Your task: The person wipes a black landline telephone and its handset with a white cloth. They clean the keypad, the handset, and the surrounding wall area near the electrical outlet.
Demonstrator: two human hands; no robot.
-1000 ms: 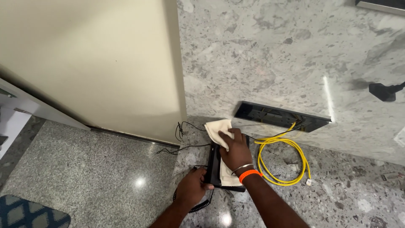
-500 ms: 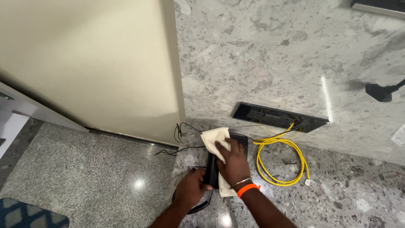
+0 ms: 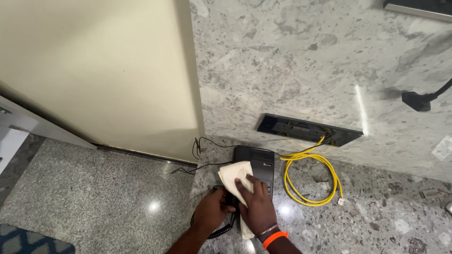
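While the right hand [image 3: 256,202] lies flat, fingers spread, on a cream cloth [image 3: 234,176], it presses that cloth down onto the black desk telephone [image 3: 256,164]; the cloth drapes over the phone's left part and a strip of it trails out below the wrist, which wears an orange band [image 3: 274,238]. Just to its left, the left hand [image 3: 213,211] curls closed around the dark edge of the phone, where the coiled black cord [image 3: 214,232] loops out beneath it. The telephone sits on the speckled grey stone counter [image 3: 386,211], close to the corner of a cream panel [image 3: 94,70]. Thin black wires [image 3: 197,146] run from the phone's top toward that panel. Near the phone on its right lies a yellow cable [image 3: 308,181] in a loose coil, one end rising into a dark rectangular recessed slot [image 3: 308,129] in the stone face. A black plug [image 3: 416,100] shows at the far right edge
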